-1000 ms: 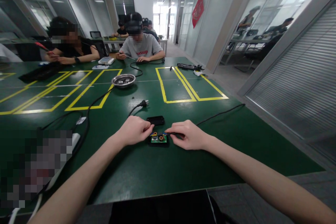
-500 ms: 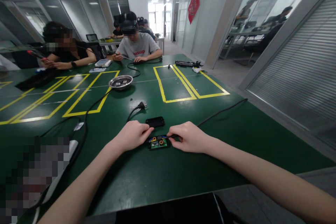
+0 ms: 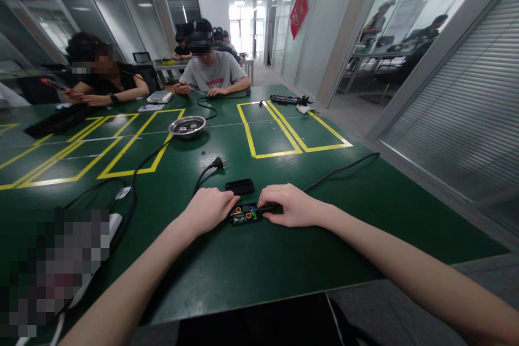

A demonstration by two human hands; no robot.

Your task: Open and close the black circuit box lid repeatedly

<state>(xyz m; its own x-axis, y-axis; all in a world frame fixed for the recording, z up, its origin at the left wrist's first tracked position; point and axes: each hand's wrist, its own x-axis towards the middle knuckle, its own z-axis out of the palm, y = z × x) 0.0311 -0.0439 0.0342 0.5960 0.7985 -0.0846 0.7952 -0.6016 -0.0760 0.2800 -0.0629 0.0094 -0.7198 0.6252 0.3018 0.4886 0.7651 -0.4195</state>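
A small black case half with a green circuit board (image 3: 244, 214) and copper coils inside lies on the green table (image 3: 284, 259) in front of me. My left hand (image 3: 208, 208) is curled and pinches its left end. My right hand (image 3: 290, 205) is closed on its right end, where a black cable (image 3: 344, 168) leaves toward the right. A black lid (image 3: 239, 186) lies flat just behind the board, apart from both hands.
A loose black plug (image 3: 218, 162) with its cord lies behind the lid. A metal bowl (image 3: 187, 126) stands further back among yellow tape lines. A white power strip (image 3: 113, 223) and cables are at left. Two people work at the far side.
Both hands have closed in on the case from either side, the right hand sliding left along the cable end. The view shifted slightly.
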